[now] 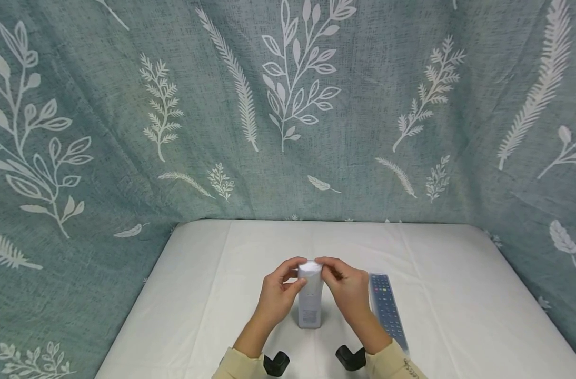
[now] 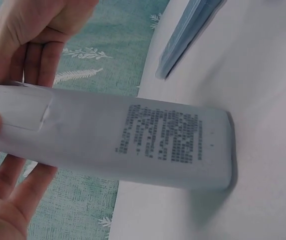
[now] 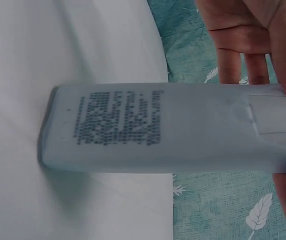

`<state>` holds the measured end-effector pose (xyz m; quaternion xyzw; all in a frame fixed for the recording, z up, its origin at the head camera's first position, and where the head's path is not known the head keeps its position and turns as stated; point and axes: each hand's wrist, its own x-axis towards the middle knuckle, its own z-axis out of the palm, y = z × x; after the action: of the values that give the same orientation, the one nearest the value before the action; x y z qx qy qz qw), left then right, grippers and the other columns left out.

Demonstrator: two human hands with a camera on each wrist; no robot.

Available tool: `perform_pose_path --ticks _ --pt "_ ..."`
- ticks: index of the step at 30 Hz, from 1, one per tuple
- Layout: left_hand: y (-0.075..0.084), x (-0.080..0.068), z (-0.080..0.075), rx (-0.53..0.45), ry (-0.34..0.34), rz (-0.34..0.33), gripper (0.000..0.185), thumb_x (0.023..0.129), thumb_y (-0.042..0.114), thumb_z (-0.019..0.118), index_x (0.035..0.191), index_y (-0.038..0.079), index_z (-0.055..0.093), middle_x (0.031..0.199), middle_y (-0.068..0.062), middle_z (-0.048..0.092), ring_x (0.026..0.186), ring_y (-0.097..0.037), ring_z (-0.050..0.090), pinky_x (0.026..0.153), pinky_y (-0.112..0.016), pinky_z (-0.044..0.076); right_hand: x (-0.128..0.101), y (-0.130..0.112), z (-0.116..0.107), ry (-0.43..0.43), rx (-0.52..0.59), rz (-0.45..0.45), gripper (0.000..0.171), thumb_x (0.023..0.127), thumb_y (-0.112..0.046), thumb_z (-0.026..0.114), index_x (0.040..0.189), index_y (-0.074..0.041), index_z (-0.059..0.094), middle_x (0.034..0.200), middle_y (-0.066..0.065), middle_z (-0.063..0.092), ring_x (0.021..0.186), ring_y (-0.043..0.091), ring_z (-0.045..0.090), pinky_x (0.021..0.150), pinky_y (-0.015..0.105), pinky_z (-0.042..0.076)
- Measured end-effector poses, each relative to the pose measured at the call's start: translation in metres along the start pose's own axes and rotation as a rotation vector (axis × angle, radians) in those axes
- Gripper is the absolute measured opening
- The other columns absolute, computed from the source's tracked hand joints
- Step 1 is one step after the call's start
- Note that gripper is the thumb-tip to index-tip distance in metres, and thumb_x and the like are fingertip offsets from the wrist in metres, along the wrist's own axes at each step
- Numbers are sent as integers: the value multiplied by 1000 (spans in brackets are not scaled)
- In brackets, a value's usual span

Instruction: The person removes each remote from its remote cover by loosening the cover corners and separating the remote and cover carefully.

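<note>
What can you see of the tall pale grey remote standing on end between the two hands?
The tall pale grey remote looks like matte plastic, slim and rectangular. It stands upright, its bottom end on the white tablecloth, back face to the camera with a block of small dark print and a battery-cover outline near the top. The left hand and right hand pinch its top end from either side.

Both hands raised, lower centre of frame
The left hand (image 1: 277, 295) and right hand (image 1: 346, 288) met fingertip to fingertip, fingers curled inward, pale sleeves below.
</note>
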<state>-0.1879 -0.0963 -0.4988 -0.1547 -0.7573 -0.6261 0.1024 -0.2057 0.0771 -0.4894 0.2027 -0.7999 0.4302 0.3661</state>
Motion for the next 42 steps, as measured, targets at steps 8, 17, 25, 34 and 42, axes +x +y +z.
perform_pose_path --ticks 8,17,25,34,42 --pt "0 1 -1 -6 -21 -9 42 89 2 72 126 20 63 121 -7 70 106 -25 69 83 -22 61 14 -6 -9 -209 135 321 18 91 -3 67 92 -18 78 84 2 78 70 4 71 58 17 58" --pt "1 -1 -4 -17 -30 -9 42 89 4 72 126 20 63 120 -7 71 105 -24 69 82 -21 60 27 -1 -15 -422 333 568 16 96 -7 62 97 -11 77 100 10 77 84 13 74 68 28 64" --pt "0 0 -6 -31 -52 -5 42 88 1 72 126 19 63 119 -9 71 104 -24 69 81 -21 60 34 4 -18 -535 414 641 17 99 -14 61 104 -9 76 112 12 74 92 17 73 75 34 64" --pt "-2 2 -7 -50 -77 15 43 88 -1 71 126 16 62 121 -10 70 104 -26 69 81 -22 61 40 9 -20 -625 477 673 20 99 -14 60 109 -3 73 112 14 72 95 18 72 80 39 64" --pt "-2 3 -9 -33 -98 26 43 88 -3 70 126 17 61 125 -8 69 106 -26 69 81 -21 60 45 13 -20 -700 502 659 23 99 -20 62 112 -3 72 109 11 72 87 20 71 79 39 63"
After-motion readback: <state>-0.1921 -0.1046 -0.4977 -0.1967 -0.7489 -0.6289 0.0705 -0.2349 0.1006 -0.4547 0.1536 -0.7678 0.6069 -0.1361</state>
